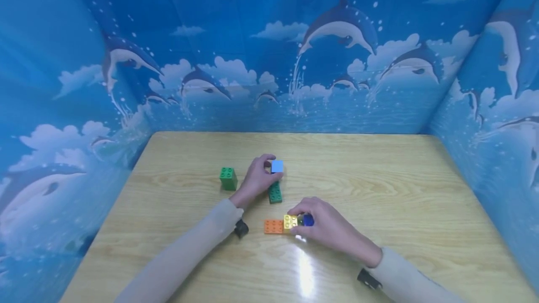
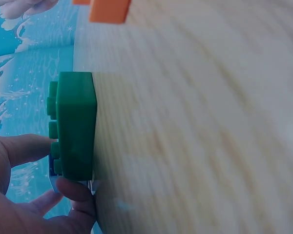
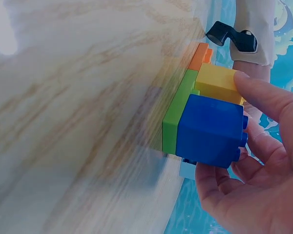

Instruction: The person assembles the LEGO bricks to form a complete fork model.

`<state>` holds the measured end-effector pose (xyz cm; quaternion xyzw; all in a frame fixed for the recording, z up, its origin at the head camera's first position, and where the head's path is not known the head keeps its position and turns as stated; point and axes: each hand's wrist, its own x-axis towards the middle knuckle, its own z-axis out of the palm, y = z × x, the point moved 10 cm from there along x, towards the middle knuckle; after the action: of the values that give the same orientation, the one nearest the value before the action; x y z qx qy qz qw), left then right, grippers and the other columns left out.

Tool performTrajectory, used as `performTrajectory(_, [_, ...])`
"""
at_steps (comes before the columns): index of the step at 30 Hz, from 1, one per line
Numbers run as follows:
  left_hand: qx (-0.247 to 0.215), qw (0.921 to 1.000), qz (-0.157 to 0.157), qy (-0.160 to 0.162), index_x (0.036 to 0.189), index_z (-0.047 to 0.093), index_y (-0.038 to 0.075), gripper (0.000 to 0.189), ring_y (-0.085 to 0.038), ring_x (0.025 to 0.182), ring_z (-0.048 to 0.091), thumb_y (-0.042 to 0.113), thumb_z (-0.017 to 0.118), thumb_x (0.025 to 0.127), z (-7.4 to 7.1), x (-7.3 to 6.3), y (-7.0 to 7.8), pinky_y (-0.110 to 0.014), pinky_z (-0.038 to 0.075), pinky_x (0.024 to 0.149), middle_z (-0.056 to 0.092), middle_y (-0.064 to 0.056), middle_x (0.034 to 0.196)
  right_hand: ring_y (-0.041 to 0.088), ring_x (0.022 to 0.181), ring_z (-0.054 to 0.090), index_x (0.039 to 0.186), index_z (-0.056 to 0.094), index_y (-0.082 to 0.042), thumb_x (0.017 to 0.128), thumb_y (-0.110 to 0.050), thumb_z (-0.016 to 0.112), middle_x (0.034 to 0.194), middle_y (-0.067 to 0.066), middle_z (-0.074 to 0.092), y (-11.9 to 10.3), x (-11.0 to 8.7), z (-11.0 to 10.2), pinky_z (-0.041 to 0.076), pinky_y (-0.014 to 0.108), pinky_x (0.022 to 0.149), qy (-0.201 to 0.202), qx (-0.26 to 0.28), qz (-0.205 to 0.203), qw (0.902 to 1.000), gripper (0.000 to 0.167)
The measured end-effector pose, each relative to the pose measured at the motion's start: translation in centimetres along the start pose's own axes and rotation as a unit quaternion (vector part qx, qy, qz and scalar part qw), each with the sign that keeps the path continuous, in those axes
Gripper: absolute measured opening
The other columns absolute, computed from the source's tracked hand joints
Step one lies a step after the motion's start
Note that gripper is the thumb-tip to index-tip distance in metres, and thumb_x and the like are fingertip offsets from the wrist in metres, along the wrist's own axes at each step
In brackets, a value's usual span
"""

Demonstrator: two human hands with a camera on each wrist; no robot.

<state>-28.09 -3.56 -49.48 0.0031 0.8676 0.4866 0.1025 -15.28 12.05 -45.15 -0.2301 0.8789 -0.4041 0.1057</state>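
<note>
My left hand [image 1: 258, 175] holds a light blue brick [image 1: 277, 166] between thumb and fingers, at the far end of a dark green studded brick [image 1: 275, 193]. In the left wrist view that green brick [image 2: 77, 126] lies on the table, and the fingers largely hide the blue one behind it. My right hand [image 1: 326, 223] grips a yellow brick [image 1: 290, 221], its thumb on one side in the right wrist view. This yellow brick [image 3: 217, 82] sits on a light green plate [image 3: 177, 114], beside a dark blue brick [image 3: 211, 129]. An orange brick [image 1: 273, 227] adjoins on the left.
A tall green brick [image 1: 229, 179] stands apart, left of my left hand. All of this is on a wood-grain table [image 1: 379, 172], enclosed by blue dolphin-print sheets [image 1: 252, 50] at the back and sides. Both sleeves carry a small black wrist camera [image 1: 241, 228].
</note>
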Motion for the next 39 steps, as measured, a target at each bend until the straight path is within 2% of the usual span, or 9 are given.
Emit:
performTrajectory(6, [0.000, 1.0000, 0.002, -0.003, 0.143, 0.065, 0.011, 0.054, -0.025, 0.103, 0.062, 0.016, 0.087, 0.093, -0.2, 0.3, -0.2, -0.041, 0.058, 0.086, 0.062, -0.012, 0.129, 0.015, 0.095, 0.065, 0.120, 0.081, -0.017, 0.088, -0.023, 0.093, 0.110, -0.009, 0.074, 0.2, 0.1, 0.1, 0.058, 0.034, 0.082, -0.006, 0.010, 0.008, 0.9999, 0.035])
performTrajectory(10, [-0.007, 1.0000, 0.002, -0.002, 0.138, 0.067, 0.011, 0.050, -0.025, 0.103, 0.063, 0.018, 0.088, 0.093, -0.4, 0.3, -0.3, -0.041, 0.059, 0.086, 0.065, -0.011, 0.125, 0.017, 0.097, 0.066, 0.120, 0.081, -0.017, 0.088, -0.024, 0.093, 0.113, -0.008, 0.074, 0.1, 0.1, 0.1, 0.059, 0.036, 0.085, -0.009, 0.010, 0.011, 0.9999, 0.035])
performTrajectory(19, [-0.021, 0.9997, 0.000, 0.013, 0.137, 0.066, 0.005, 0.055, -0.022, 0.099, 0.067, 0.021, 0.092, 0.091, -1.1, 0.3, -0.2, -0.038, 0.061, 0.085, 0.068, -0.007, 0.116, 0.013, 0.098, 0.066, 0.120, 0.081, -0.019, 0.089, -0.026, 0.093, 0.114, -0.008, 0.074, 0.0, 0.1, -0.1, 0.058, 0.034, 0.087, -0.011, 0.000, 0.010, 0.9999, 0.034])
performTrajectory(26, [-0.047, 0.9987, 0.009, 0.019, 0.134, 0.062, 0.010, 0.051, -0.024, 0.108, 0.068, 0.021, 0.090, 0.093, -1.9, -1.0, 0.4, -0.040, 0.061, 0.090, 0.069, -0.009, 0.124, 0.016, 0.106, 0.068, 0.121, 0.080, -0.019, 0.089, -0.027, 0.092, 0.117, -0.008, 0.075, 0.1, 0.0, -0.1, 0.059, 0.040, 0.094, -0.013, 0.000, 0.010, 0.9999, 0.035])
performTrajectory(29, [-0.069, 0.9972, 0.020, 0.022, 0.134, 0.059, 0.011, 0.050, -0.026, 0.111, 0.068, 0.019, 0.089, 0.095, -2.4, -1.8, 0.8, -0.041, 0.061, 0.092, 0.068, -0.010, 0.125, 0.015, 0.105, 0.068, 0.122, 0.080, -0.019, 0.090, -0.028, 0.092, 0.118, -0.008, 0.074, 0.1, 0.0, -0.1, 0.059, 0.039, 0.093, -0.015, 0.000, 0.014, 0.9998, 0.035])
performTrajectory(33, [-0.122, 0.9908, 0.055, 0.012, 0.134, 0.057, 0.011, 0.046, -0.027, 0.112, 0.070, 0.011, 0.085, 0.097, -2.8, -2.6, 1.6, -0.040, 0.062, 0.092, 0.065, -0.012, 0.127, 0.014, 0.102, 0.067, 0.122, 0.080, -0.019, 0.090, -0.028, 0.092, 0.117, -0.007, 0.074, 0.2, 0.1, -0.1, 0.058, 0.035, 0.089, -0.014, 0.002, 0.014, 0.9998, 0.036])
performTrajectory(36, [-0.174, 0.9808, 0.086, -0.021, 0.135, 0.054, 0.009, 0.046, -0.031, 0.115, 0.069, 0.000, 0.080, 0.098, -2.6, -3.1, 2.3, -0.039, 0.063, 0.092, 0.064, -0.017, 0.129, 0.015, 0.100, 0.067, 0.122, 0.080, -0.018, 0.089, -0.027, 0.092, 0.115, -0.007, 0.075, 0.3, 0.1, 0.0, 0.058, 0.034, 0.088, -0.014, 0.005, 0.010, 0.9998, 0.036])
performTrajectory(39, [-0.196, 0.9738, 0.104, -0.049, 0.134, 0.052, 0.008, 0.048, -0.032, 0.116, 0.069, -0.008, 0.077, 0.096, -2.2, -3.8, 2.7, -0.039, 0.062, 0.093, 0.063, -0.019, 0.129, 0.016, 0.099, 0.067, 0.121, 0.080, -0.018, 0.089, -0.027, 0.092, 0.114, -0.008, 0.074, 0.4, 0.2, 0.0, 0.058, 0.034, 0.087, -0.015, 0.008, 0.007, 0.9998, 0.035])
